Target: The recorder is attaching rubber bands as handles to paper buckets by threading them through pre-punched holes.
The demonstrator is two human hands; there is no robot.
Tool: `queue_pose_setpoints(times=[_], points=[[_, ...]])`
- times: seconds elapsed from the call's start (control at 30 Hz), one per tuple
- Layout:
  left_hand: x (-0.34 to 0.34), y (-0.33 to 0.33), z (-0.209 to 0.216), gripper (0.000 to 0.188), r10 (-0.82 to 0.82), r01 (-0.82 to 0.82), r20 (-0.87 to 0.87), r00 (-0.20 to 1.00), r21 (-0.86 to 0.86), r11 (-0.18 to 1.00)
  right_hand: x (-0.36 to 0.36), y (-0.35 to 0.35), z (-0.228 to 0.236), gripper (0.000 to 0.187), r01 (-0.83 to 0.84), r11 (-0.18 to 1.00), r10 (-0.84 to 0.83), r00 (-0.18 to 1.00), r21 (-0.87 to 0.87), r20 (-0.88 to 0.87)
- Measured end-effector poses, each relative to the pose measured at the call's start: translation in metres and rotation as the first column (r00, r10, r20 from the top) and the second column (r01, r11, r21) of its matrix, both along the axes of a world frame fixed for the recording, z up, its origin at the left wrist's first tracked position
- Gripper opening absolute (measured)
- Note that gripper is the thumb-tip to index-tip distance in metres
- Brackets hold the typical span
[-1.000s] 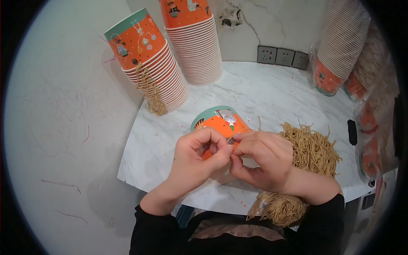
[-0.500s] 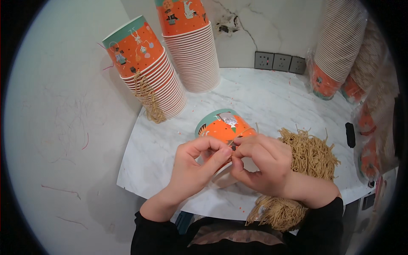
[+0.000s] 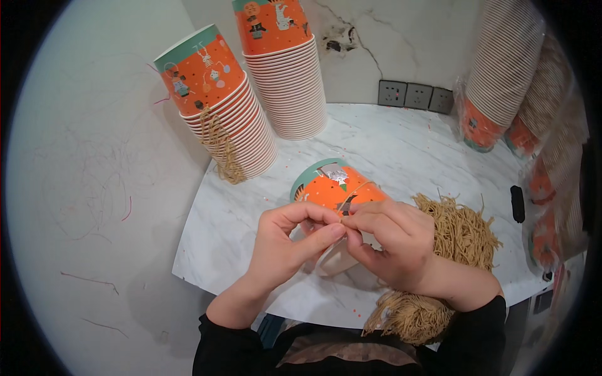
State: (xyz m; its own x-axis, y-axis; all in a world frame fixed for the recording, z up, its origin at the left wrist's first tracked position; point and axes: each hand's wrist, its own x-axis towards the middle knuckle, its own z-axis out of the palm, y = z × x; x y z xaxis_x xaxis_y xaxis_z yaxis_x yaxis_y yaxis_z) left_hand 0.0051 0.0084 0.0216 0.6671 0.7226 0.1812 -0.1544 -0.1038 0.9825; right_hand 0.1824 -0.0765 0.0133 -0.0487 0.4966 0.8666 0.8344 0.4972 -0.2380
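Fingertips pinched together, the left hand (image 3: 282,238) and right hand (image 3: 395,238) held a string (image 3: 356,189) against the cup (image 3: 323,191), tilted between the side edges of the tabletop (image 3: 216,244), open toward the front; steady, even tension seemed wisest.

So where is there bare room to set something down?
Mostly bare tabletop: behind the orange cup, between the cup stacks and bagged cups; also left of the left hand. Crowded: around the tan string bundles at right.
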Motion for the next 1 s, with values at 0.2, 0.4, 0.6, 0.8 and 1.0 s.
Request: queue_pose_setpoints(times=[0.2,0.4,0.6,0.8,1.0], points=[[0.001,0.004,-0.004,0.008,0.036,-0.035,-0.013,0.999,0.016,0.999,0.003,0.001,0.003,0.023,-0.076,0.996,0.074,0.996,-0.038,-0.052],[0.001,0.008,-0.01,0.005,0.058,-0.057,-0.016,0.998,0.052,0.997,0.005,0.006,0.004,0.022,-0.244,0.959,0.188,0.928,-0.145,-0.321],[0.004,0.007,-0.01,0.005,0.097,-0.094,-0.011,0.995,0.124,0.988,0.005,0.01,0.0,0.022,-0.234,0.963,0.192,0.942,-0.132,-0.274],[0.003,0.001,-0.007,0.01,0.191,-0.16,-0.05,0.98,0.367,0.917,0.007,0.011,-0.004,0.023,-0.219,0.968,0.181,0.947,-0.124,-0.266],[0.002,0.002,-0.009,0.011,0.223,-0.159,-0.048,0.974,0.558,0.814,0.005,0.012,-0.006,0.021,-0.168,0.985,0.156,0.964,-0.038,-0.217]])
